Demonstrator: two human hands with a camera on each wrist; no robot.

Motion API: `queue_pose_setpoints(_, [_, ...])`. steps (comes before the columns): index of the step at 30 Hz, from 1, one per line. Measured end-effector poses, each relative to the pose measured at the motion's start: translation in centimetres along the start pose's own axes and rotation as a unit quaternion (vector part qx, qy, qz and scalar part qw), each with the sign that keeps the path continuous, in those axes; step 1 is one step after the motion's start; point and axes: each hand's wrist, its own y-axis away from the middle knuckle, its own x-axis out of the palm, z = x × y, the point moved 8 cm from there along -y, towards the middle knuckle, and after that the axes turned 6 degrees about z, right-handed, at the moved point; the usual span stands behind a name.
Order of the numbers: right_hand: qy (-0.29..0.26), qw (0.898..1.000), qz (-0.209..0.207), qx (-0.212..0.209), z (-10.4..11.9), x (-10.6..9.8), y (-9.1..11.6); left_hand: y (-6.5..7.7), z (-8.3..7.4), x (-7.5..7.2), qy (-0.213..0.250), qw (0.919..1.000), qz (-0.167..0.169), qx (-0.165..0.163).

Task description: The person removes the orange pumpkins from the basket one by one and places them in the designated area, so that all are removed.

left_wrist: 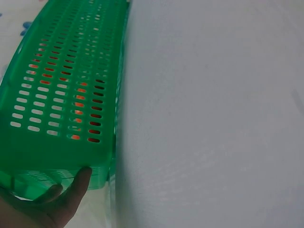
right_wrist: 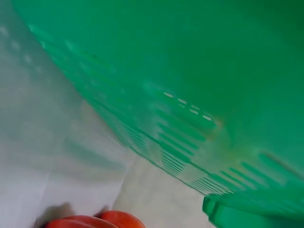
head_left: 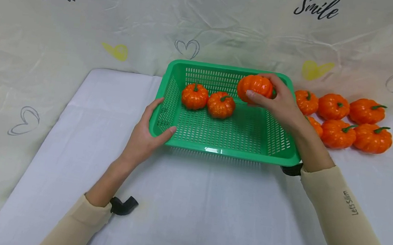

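Observation:
A green plastic basket (head_left: pixel 215 152) with slotted walls stands on the table. My left hand (head_left: pixel 145 137) grips its left front corner, thumb over the rim and fingers along the outer left side. The left wrist view shows that hand (left_wrist: pixel 59 204) against the basket's end wall (left_wrist: pixel 57 149). Over the basket's right part, my right hand (head_left: pixel 279 101) holds an orange toy pumpkin (head_left: pixel 253 87) between thumb and fingers. Two more pumpkins, a left one (head_left: pixel 194 97) and a right one (head_left: pixel 221 106), sit side by side inside. The right wrist view is mostly filled by the basket wall (right_wrist: pixel 142 57).
Right of the basket, several orange pumpkins (head_left: pixel 366 111) lie in two rows, partly behind my right forearm. White cloth (head_left: pixel 186 210) covers the table. A pale sheet with printed hearts and words (head_left: pixel 151 12) hangs behind it.

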Motion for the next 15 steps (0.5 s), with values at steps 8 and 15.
queue_pose_setpoints(8, [0.036, 0.999, -0.007, -0.008, 0.33, 0.02, 0.31, 0.09, 0.08, 0.05, 0.0, 1.0, 0.002, -0.005])
queue_pose_setpoints(15, [0.066, 0.997, -0.001, 0.041, -0.06, 0.03, 0.27, 0.02, 0.02, 0.0, 0.002, 1.0, 0.001, 0.002])
